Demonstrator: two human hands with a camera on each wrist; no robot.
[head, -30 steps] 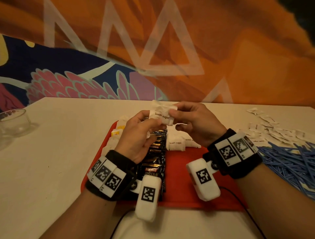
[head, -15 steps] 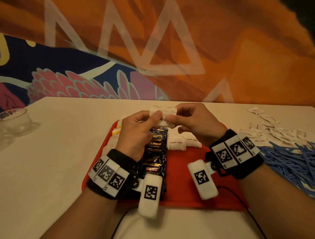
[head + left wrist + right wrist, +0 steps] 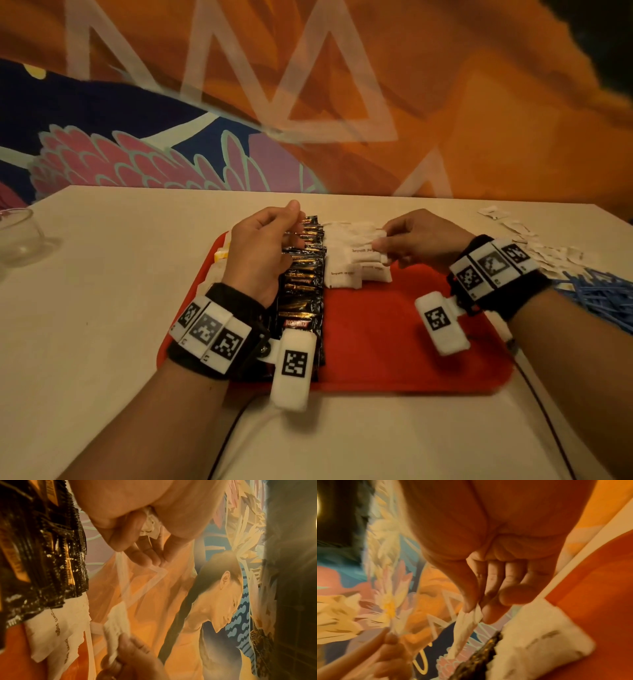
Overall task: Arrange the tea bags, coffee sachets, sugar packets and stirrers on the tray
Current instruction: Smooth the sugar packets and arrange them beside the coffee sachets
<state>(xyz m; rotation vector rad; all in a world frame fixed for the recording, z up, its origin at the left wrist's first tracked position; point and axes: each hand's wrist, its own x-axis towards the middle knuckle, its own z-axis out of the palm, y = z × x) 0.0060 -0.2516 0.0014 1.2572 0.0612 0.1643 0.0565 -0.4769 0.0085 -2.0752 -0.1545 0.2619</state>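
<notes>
A red tray (image 3: 394,335) holds a row of black coffee sachets (image 3: 305,274), white brown sugar packets (image 3: 342,275) beside them, and yellow and white tea bags (image 3: 219,255) at its left edge. My right hand (image 3: 380,240) pinches a white sugar packet (image 3: 467,616) just above the sugar row. My left hand (image 3: 296,219) hovers over the coffee sachets with curled fingers. In the left wrist view a small white packet (image 3: 149,520) sits tucked between its fingers and palm. Blue stirrers (image 3: 603,298) lie heaped on the table to the right of the tray.
Several loose white packets (image 3: 548,253) are scattered on the table at the far right, behind the stirrers. A glass bowl (image 3: 17,233) stands at the left edge. The near right part of the tray is bare red. A painted wall rises behind the table.
Both hands held a stack of sugar packets together above the tray. They have come down and apart: the left over the coffee sachets, the right to the sugar row with a packet.
</notes>
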